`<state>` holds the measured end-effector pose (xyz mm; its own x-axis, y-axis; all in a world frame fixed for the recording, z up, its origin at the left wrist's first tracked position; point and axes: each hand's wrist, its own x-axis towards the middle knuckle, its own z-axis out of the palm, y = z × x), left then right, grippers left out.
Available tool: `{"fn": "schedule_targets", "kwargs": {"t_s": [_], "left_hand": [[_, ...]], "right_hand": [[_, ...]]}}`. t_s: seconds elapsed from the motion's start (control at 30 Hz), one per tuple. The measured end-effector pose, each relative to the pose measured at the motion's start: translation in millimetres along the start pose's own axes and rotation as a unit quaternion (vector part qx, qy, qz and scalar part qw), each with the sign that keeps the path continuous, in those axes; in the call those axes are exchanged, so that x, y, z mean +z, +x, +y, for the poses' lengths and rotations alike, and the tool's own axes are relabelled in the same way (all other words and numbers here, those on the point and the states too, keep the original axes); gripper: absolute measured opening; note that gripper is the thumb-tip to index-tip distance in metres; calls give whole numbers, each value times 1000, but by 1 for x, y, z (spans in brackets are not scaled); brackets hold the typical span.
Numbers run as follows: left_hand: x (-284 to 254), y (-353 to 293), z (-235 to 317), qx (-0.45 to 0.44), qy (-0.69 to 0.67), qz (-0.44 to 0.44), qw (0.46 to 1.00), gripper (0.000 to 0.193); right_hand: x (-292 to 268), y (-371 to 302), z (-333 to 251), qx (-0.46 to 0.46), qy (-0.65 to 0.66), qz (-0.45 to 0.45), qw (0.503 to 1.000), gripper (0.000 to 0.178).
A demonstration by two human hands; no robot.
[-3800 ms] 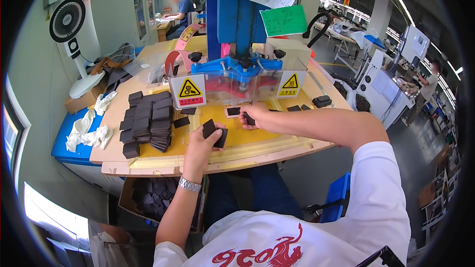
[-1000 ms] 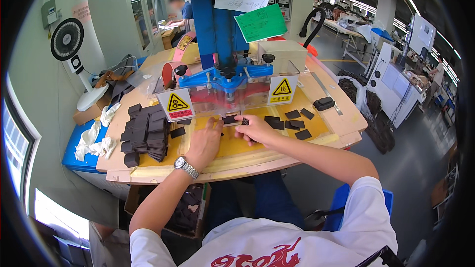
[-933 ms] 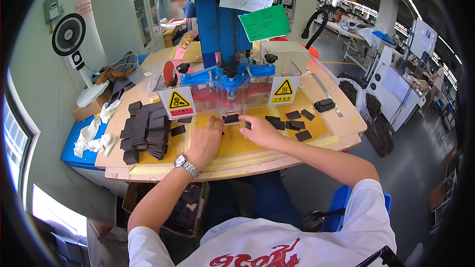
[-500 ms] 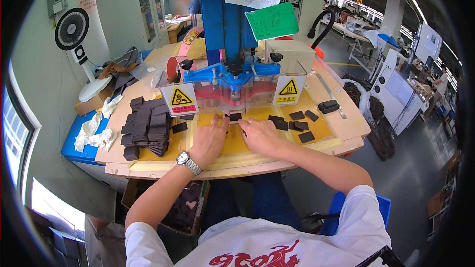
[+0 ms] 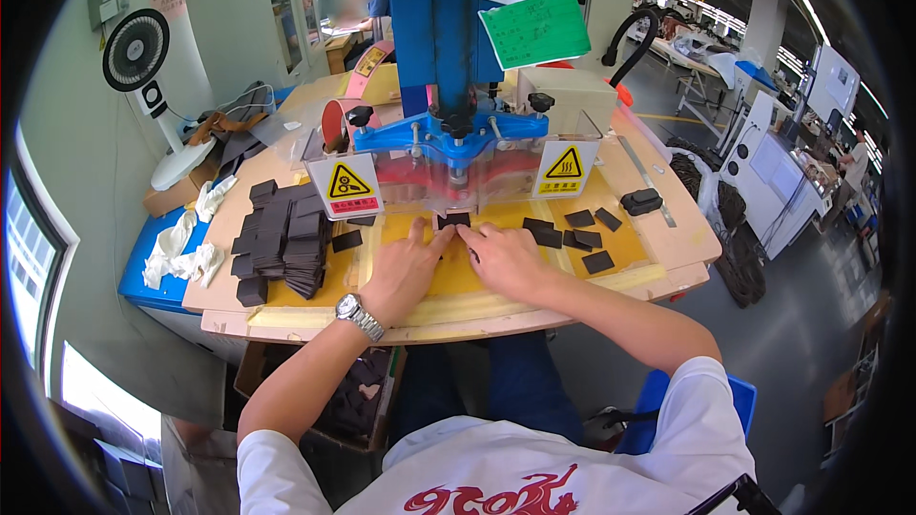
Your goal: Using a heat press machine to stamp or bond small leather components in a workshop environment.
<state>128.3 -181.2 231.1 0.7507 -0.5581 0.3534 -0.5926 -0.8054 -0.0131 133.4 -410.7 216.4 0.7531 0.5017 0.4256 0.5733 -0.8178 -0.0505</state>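
We have the black piece [image 5: 455, 218] lying crosswise before the blue press [image 5: 456, 140], right at the extended index fingertips of our left hand [image 5: 405, 272] and right hand [image 5: 508, 263], equally near, though whether either palm hides anything we cannot tell.

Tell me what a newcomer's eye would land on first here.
The big blue press rises at centre, a green card at its upper right. Below it, the left hand and right hand are both at a small black piece. Left of them stands a bulky black stack.
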Motion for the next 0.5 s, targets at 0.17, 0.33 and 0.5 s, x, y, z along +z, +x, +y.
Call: {"fn": "schedule_targets", "kwargs": {"t_s": [0.17, 0.33, 0.5], "left_hand": [[1, 4, 2, -12, 12, -20, 1000, 63], [13, 1, -5, -30, 9, -15, 999, 62], [15, 2, -6, -24, 6, 15, 1000, 58]], "right_hand": [[-1, 7, 1, -26, -17, -14, 999, 50], [4, 9, 2, 1, -31, -11, 999, 47], [5, 14, -1, 24, -35, -5, 999, 47]]}}
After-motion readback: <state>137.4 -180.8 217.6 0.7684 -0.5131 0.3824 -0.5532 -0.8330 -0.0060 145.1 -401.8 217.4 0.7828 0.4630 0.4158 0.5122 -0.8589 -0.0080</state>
